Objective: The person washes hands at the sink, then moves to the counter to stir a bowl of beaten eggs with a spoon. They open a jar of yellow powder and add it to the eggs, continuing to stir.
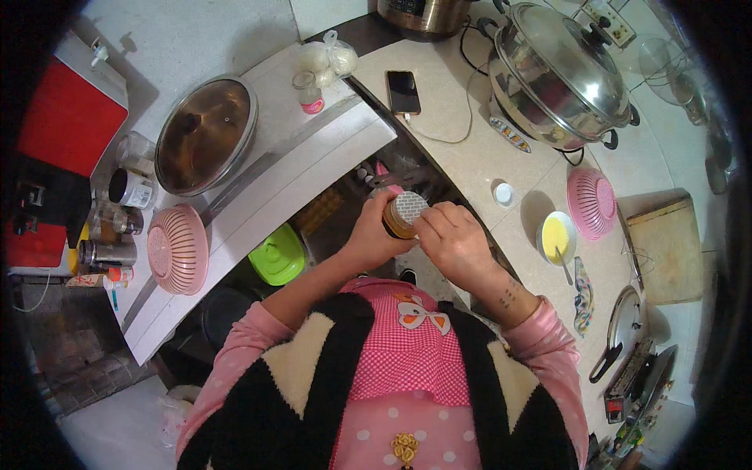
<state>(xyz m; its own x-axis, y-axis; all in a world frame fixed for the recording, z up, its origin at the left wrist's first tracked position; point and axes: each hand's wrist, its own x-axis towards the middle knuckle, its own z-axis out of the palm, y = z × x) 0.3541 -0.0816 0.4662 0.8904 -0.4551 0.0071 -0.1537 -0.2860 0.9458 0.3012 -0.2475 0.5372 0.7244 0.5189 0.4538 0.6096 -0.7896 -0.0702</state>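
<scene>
My left hand [377, 236] is wrapped around a small amber-brown jar [396, 221], held in front of my body above the gap between two counters. A flat seal [410, 205] with a grey-and-white brick pattern covers the jar's mouth. At the seal's right edge, my right hand [457, 242] has its thumb and fingers pinched together; the fingertips' exact hold is partly hidden. On the right counter lie a small white round cap [503, 194] and a white bowl [571, 224] of yellow liquid with a spoon [563, 267] in it.
A lidded steel electric pot [546, 88], a phone [403, 92] on a cable and a pink basket [592, 204] stand on the right counter. Left are a glass-lidded pan [205, 135], another pink basket [177, 249] and several jars. A green plastic lid [278, 255] lies below.
</scene>
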